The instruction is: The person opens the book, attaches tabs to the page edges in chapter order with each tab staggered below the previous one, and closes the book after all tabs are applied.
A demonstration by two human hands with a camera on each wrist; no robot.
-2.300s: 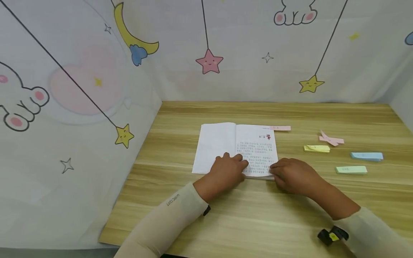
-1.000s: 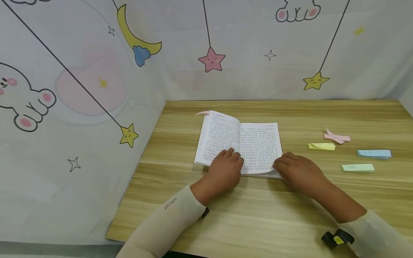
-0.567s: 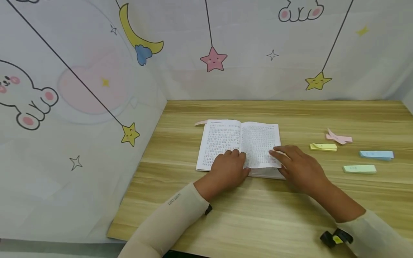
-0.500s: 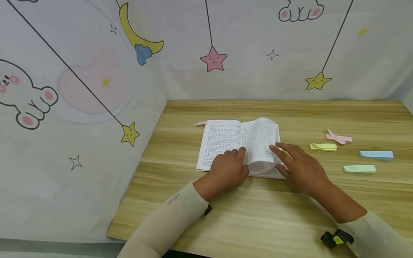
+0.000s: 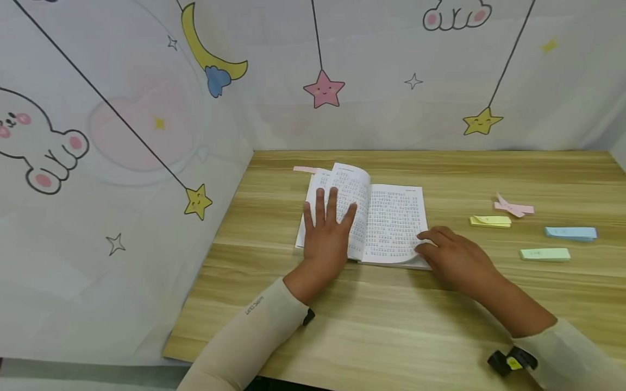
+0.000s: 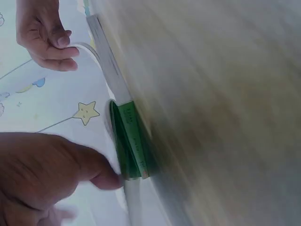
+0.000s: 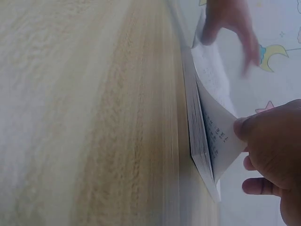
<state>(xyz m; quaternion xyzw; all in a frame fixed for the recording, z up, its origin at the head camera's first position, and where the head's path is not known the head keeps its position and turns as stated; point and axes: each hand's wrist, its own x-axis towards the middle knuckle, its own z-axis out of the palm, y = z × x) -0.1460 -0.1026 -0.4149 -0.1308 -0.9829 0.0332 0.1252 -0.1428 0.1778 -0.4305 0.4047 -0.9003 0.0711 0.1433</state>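
An open book with printed pages lies on the wooden table, its green spine showing in the left wrist view. My left hand spreads its fingers straight across the left pages, one of which stands partly raised. At the lower right corner, my right hand pinches a page between thumb and fingers, and the right wrist view shows that page lifted and bowed off the stack below. From the book's top left edge sticks out a pink paper strip.
Right of the book lie crossed pink strips, a yellow strip pad, a blue one and a green one. A white cartoon-printed backdrop rises behind and left of the table.
Pages with the pink strip have turned from the right side to the left. My left hand has moved from the lower middle onto the left pages, fingers spread. The right hand again grips a corner.
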